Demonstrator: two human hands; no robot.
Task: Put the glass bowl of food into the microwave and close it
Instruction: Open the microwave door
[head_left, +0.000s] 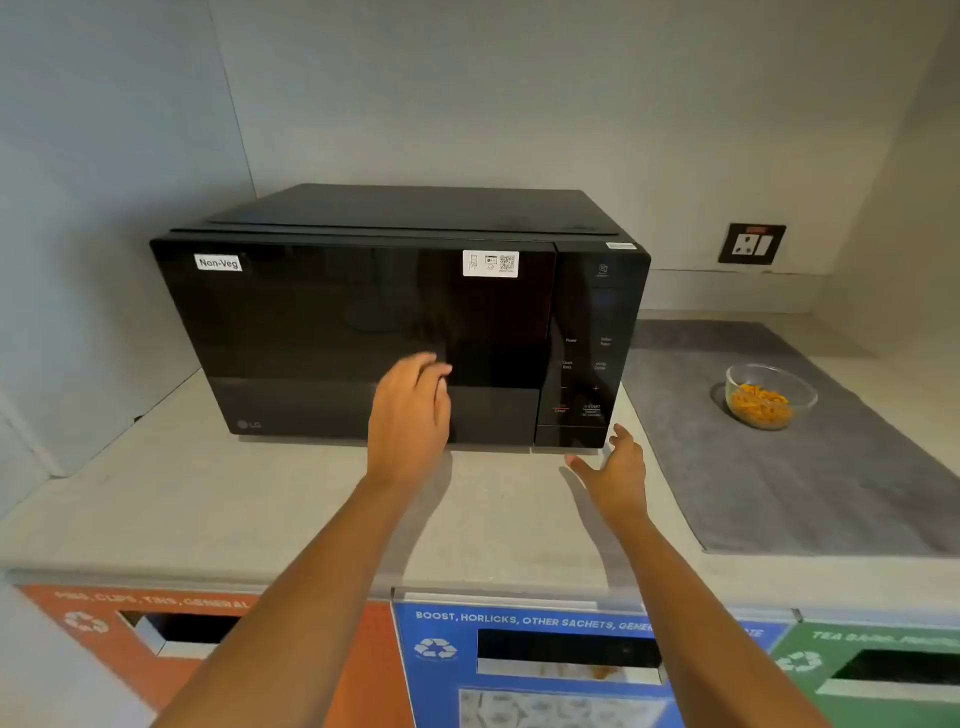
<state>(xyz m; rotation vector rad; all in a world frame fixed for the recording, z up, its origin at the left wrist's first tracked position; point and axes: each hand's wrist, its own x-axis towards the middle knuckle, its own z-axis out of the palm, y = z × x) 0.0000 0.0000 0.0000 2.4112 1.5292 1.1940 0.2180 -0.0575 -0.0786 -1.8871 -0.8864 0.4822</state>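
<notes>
While the glossy black microwave sits with its door shut, the left hand hovers loose-fingered before the door and the right hand spreads empty near the lower right corner — the clear glass bowl of orange food rests well apart on the grey mat, bare beige counter between.

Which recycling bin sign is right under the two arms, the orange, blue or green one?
The blue bin sign, in the middle; orange sits left, green right.

Pale countertop under black microwave and grey mat beside it.
</notes>
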